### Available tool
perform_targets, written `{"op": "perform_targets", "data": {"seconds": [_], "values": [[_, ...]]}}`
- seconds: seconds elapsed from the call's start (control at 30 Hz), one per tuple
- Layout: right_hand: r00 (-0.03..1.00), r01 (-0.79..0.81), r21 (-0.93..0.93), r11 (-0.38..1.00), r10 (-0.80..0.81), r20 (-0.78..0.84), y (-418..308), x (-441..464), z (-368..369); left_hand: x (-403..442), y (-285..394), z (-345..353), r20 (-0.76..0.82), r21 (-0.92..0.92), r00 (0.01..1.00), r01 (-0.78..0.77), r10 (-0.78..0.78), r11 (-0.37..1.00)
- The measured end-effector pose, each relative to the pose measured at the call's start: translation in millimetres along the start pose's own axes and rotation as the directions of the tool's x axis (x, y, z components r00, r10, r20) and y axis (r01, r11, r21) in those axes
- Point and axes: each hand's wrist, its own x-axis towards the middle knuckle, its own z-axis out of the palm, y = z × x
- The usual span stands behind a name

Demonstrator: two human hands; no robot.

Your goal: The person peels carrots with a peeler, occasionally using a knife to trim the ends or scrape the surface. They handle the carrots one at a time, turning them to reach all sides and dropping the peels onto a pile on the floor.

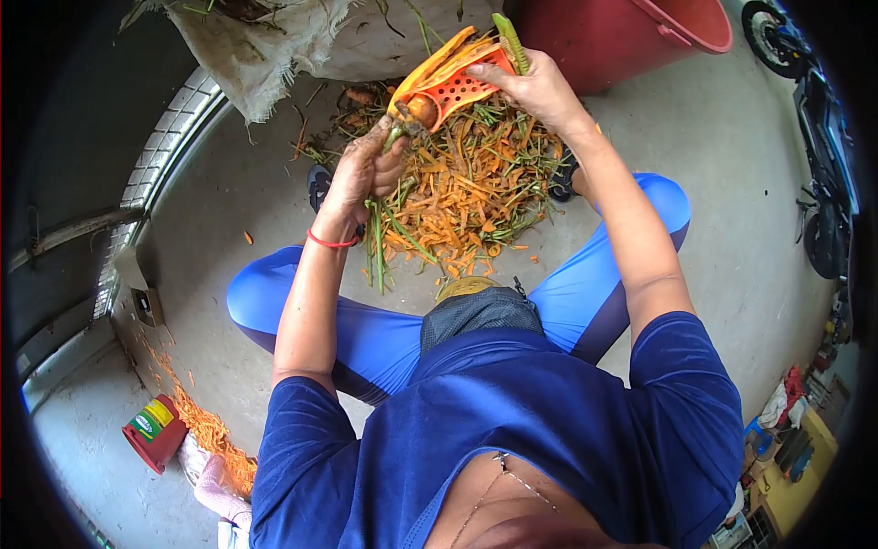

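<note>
An orange carrot point(421, 108) with green stalks is held by its stalk end in my left hand point(366, 169), whose fingers wrap round the stems. My right hand point(540, 90) grips an orange tool point(462, 89) with a perforated face and a green handle point(510, 44). The tool touches or lies right against the carrot, and orange strips show along its upper side. Below both hands, a pile of orange peelings and green stalks point(457, 192) spreads over the floor between my feet.
A large red tub point(613, 46) stands beyond my right hand. A pale sack point(265, 55) is at the upper left. At the lower left are a small red bucket point(155, 435) and more orange shreds point(206, 430). A motorbike point(823, 174) stands at the far right.
</note>
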Motion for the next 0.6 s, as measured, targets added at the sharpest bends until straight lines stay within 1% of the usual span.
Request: {"op": "perform_targets", "data": {"seconds": [0.03,0.13,0.17,0.2,0.23,0.3,0.33,0.37,0.43,0.47,0.5,0.53,0.57,0.6], "values": [[0.998,-0.067,-0.012,0.998,0.068,0.017,5.1,1.6,-4.9,-1.0,0.3,0.9,0.028,0.022,1.0,0.012,-0.013,1.0],[0.977,-0.174,-0.018,0.984,0.175,0.118,26.5,8.3,-17.2,-2.0,-5.8,2.7,-0.012,0.109,0.999,0.031,-0.03,0.994],[0.977,-0.204,-0.02,0.979,0.205,0.054,36.2,13.3,-24.8,-0.8,-5.2,3.5,-0.02,0.137,0.999,0.039,-0.037,0.99],[0.972,-0.237,-0.018,0.971,0.237,-0.011,48.1,16.7,-34.3,-0.4,-7.7,-4.6,0.016,0.109,0.999,0.029,-0.031,0.994],[0.961,-0.268,-0.012,0.963,0.266,-0.077,61.2,20.7,-45.2,-2.8,-9.9,-10.3,-0.011,0.115,1.0,0.016,-0.015,0.993],[0.958,-0.179,0.076,0.981,0.191,-0.211,90.8,30.4,-78.7,-7.6,-9.6,-18.3,-0.054,0.135,0.998,-0.015,0.022,0.991],[0.949,-0.213,0.01,0.977,0.209,-0.237,103.1,32.8,-92.3,-10.0,-7.0,-21.9,-0.072,0.105,0.997,-0.006,0.014,0.994],[0.922,-0.224,0.023,0.974,0.22,-0.318,117.2,34.9,-98.4,-11.9,-4.7,-23.1,-0.061,0.094,0.998,-0.017,0.022,0.995],[0.901,-0.12,0.148,0.982,0.17,-0.399,101.8,31.6,-90.5,-15.7,1.1,-25.1,-0.042,0.069,0.998,-0.039,0.042,0.997],[0.934,-0.072,0.27,0.96,0.16,-0.32,88.5,29.7,-84.4,-13.6,1.6,-26.4,-0.007,0.04,0.999,-0.052,0.052,0.998],[0.96,-0.038,0.39,0.92,0.141,-0.24,64.0,25.3,-71.0,-11.3,0.4,-26.3,-0.024,0.035,0.999,-0.045,0.046,0.998],[0.969,-0.077,0.353,0.932,0.154,-0.195,41.4,16.8,-54.5,-8.8,-0.5,-25.7,-0.04,0.035,0.998,-0.037,0.039,0.999],[0.987,-0.128,0.336,0.933,0.152,-0.046,21.5,8.0,-44.5,-6.4,0.7,-24.5,-0.05,0.039,0.998,-0.035,0.037,0.999],[0.982,-0.16,0.228,0.96,0.178,-0.058,2.1,-1.6,-21.8,-4.8,0.5,-24.0,-0.041,0.005,0.999,-0.003,0.003,1.0]]}}
